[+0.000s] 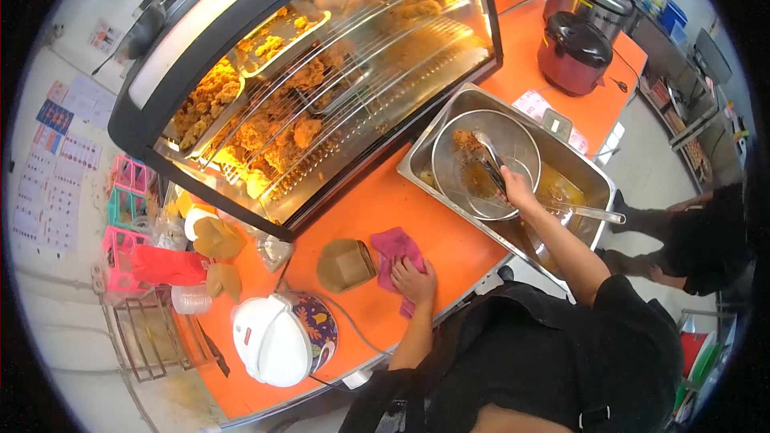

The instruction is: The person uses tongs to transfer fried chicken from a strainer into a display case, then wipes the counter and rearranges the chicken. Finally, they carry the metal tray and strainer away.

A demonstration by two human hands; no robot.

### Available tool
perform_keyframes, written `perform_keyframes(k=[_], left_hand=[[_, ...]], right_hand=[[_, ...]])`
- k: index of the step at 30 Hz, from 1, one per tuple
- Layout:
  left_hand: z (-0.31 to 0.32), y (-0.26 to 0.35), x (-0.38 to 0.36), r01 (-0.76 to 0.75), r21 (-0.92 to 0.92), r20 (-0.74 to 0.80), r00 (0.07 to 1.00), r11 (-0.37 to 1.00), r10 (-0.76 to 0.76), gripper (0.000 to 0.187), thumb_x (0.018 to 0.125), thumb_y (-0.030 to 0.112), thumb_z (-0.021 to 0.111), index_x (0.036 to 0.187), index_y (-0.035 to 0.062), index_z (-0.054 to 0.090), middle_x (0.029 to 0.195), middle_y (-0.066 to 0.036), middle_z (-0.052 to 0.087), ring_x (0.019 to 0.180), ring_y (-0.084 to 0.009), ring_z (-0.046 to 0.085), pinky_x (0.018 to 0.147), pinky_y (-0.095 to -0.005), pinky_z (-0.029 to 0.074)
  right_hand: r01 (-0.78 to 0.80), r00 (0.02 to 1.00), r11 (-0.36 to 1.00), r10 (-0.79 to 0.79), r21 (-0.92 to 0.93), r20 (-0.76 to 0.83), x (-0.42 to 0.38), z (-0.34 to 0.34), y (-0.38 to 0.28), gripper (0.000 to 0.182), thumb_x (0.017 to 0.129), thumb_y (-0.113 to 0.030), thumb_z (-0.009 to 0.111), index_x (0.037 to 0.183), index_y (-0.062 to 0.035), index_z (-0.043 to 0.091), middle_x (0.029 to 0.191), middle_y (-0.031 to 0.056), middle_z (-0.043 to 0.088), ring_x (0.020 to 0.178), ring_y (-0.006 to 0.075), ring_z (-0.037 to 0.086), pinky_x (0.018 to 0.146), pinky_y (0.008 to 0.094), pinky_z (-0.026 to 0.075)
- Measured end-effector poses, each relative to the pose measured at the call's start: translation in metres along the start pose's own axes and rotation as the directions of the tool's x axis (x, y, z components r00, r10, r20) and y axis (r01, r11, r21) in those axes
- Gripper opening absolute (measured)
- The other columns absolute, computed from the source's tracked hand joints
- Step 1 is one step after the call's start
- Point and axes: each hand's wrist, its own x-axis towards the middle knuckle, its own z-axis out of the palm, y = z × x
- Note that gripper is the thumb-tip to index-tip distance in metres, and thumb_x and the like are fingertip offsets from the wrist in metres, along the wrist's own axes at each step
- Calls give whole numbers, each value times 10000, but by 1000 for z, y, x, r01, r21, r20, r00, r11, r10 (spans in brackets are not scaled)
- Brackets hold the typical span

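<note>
In the head view my right hand (520, 190) grips metal tongs (491, 149), which reach into a round wire strainer (523, 144). Their tips are at a piece of fried chicken (466, 142) on the mesh. The strainer sits over a deep steel pan (593, 174) with yellowish liquid in it, and a long metal handle (589, 213) crosses the pan. Farther left, my left hand (415, 281) lies with fingers stretched on a crumpled pink cloth (391, 244) on the orange table (449, 224). Just beyond that cloth stands an open brown cardboard box (343, 266).
A lit glass display case (353, 72) with fried chicken stands behind the pan. Dark red (573, 56) and white (273, 341) rice cookers flank the work area. A cable runs near my left arm. Another person (690, 232) stands at the right.
</note>
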Motion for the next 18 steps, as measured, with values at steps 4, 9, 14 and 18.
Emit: perform_keyframes(k=[4,9,14,18], left_hand=[[-1,-2,2,-25,-29,4,1000,999,25,418,808,312,647,1060,-7,552,1193,-203,556,1207,-358,491,1000,-495,380],[-1,-3,2,-10,-52,6,1000,999,10,415,814,320,641,1052,-11,558,1197,-210,553,1214,-358,486,1007,-493,373],[-7,-2,3,-9,-57,20,1000,998,10,412,818,336,635,1038,-6,569,1192,-211,559,1196,-363,495,1005,-494,377],[-5,-5,3,10,-43,21,1000,999,-9,415,815,340,636,1039,-3,570,1197,-209,559,1188,-362,500,999,-494,383]], right_hand=[[173,978,985,-172,7,121,-35,23,-60,489,1006,-486,389,833,-75,592,610,5,536,487,80,468,431,241,349],[353,828,926,-377,135,415,-60,103,-152,443,1020,-423,401,818,-81,599,592,-28,474,489,75,403,456,237,307],[636,723,766,-551,-90,418,-42,195,-223,490,977,-429,416,880,4,624,764,175,647,723,342,610,710,436,460],[688,717,684,-593,-241,367,-39,229,-269,500,975,-414,411,916,19,653,884,238,672,858,424,629,796,496,473]])
